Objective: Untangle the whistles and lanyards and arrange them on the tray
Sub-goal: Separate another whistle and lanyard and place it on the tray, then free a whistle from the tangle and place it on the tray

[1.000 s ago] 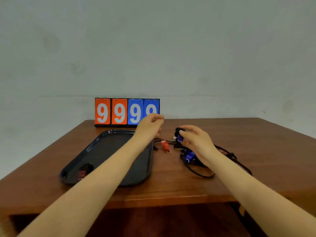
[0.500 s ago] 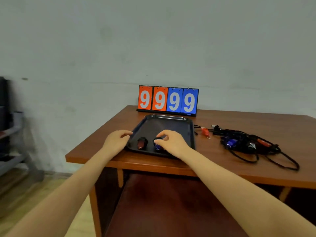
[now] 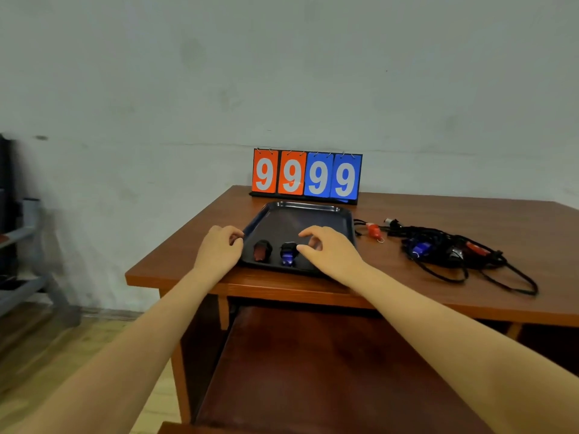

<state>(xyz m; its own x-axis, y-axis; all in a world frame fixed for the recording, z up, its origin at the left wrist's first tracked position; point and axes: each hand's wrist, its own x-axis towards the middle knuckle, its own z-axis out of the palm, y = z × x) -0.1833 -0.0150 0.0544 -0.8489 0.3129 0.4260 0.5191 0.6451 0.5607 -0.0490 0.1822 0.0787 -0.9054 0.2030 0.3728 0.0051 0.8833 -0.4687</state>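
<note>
While a coiled red whistle and blue whistle sit side by side at the near end of the black rectangular tray, right hand hovers loose-fingered beside the blue one, grasping nothing, left hand curls at the tray's left rim, and the tangled black lanyards lie on the brown wooden table.

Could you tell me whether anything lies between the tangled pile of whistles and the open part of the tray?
Only a loose red whistle on its cord lies on the table between the tangled pile and the tray. The tray's far part is bare; the right hand is over its near end.
</note>
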